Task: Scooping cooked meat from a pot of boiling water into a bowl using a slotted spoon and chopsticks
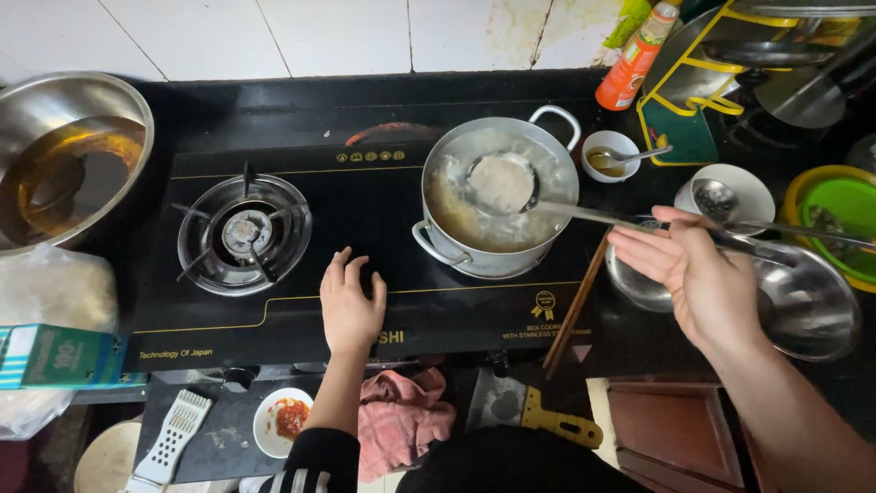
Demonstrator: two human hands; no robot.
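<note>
The right hand (pixel 698 274), at the right of the frame, is closed around the long handle of a metal skimmer ladle (pixel 500 183); thumb and fingers pinch the handle near its far end, a hold that keeps the hand well apart from the pot. The handle runs leftward and slightly upward to the round head, which sits inside the steel pot (pixel 497 196) in the upper centre of the frame, at or just above the liquid; which of the two cannot be told. The head appears to carry a pale, flat mass; the liquid beneath is cloudy and yellowish, with residue on the inner wall.

The left hand (pixel 351 306) lies flat, palm down, on the black glass top of the gas stove (pixel 301 310) in the lower centre of the frame; its fingers are spread and grip nothing; the placement reads as a brace for the body, judged from posture alone. It rests between the unlit left burner (pixel 245 233) and the pot, near both and touching neither.

The pot stands on the right burner position; both loop handles are free. Just right of the pot sit a small white bowl with a spoon (pixel 613 155), wooden chopsticks (pixel 575 306) lying on the stove edge, and a steel bowl (pixel 808 301) under the right hand. A large steel basin of amber liquid (pixel 64 160) occupies the upper left of the frame.
</note>
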